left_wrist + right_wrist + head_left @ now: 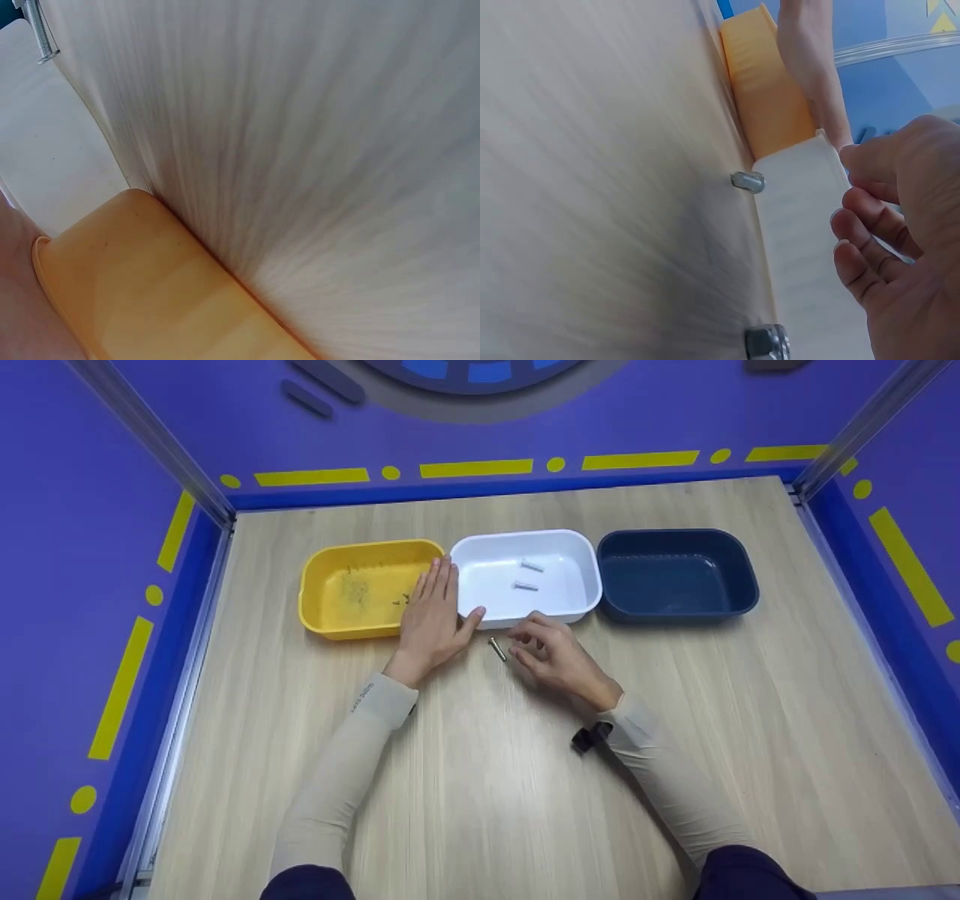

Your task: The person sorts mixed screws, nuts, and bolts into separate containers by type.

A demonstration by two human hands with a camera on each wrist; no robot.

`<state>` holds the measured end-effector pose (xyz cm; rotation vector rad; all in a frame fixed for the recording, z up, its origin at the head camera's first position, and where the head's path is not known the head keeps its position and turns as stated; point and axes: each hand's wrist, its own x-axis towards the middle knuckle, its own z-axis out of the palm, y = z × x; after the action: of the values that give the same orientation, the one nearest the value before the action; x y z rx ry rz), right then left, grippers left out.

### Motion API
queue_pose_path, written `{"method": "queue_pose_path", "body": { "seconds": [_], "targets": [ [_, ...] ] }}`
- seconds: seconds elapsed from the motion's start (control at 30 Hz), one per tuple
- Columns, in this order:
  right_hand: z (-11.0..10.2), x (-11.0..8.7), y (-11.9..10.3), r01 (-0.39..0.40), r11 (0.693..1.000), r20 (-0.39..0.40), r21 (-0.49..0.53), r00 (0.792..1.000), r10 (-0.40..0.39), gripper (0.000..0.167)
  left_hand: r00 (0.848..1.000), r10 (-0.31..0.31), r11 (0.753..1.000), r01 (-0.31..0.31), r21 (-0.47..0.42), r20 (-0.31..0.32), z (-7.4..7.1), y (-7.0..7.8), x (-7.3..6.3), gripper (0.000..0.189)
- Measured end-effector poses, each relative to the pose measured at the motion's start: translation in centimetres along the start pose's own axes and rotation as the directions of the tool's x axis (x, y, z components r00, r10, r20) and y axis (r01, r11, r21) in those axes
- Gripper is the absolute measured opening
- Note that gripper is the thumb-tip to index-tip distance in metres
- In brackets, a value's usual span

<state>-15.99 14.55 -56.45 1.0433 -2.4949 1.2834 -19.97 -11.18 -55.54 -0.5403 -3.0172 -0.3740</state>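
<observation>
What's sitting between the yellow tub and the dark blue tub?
The white tub, with two screws inside it. The head view shows that.

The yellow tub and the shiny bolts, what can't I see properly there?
Head view: the dark bits in the yellow tub are too small to name.
Head view: the left hand covers part of the tub's right rim.
Left wrist view: the tub's own wall hides its inside.
Left wrist view: the top edge cuts off a bolt.
Right wrist view: the bottom edge cuts off a shiny piece.
</observation>
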Motion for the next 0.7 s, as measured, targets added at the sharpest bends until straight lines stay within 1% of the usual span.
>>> {"method": "queue_pose_path", "body": {
  "seconds": [0.2, 0.4, 0.7],
  "targets": [
    [0.7, -0.3, -0.3, -0.059, 0.998, 0.071, 0.009, 0.996, 0.059, 0.023, 1.0, -0.001, 1.0, 0.001, -0.002, -0.001, 0.0, 0.0, 0.0, 0.095],
    [1.4, -0.4, -0.3, -0.128, 0.992, 0.097, 0.003, 0.987, 0.127, 0.026, 1.0, -0.002, 1.0, 0.002, 0.003, 0.015, 0.0, 0.1, 0.0, 0.095],
    [2.0, 0.0, -0.1, -0.252, 0.968, 0.145, -0.018, 0.957, 0.252, 0.023, 1.0, 0.002, 1.0, -0.002, -0.002, 0.005, 0.0, 0.1, 0.0, 0.094]
  ]
}}
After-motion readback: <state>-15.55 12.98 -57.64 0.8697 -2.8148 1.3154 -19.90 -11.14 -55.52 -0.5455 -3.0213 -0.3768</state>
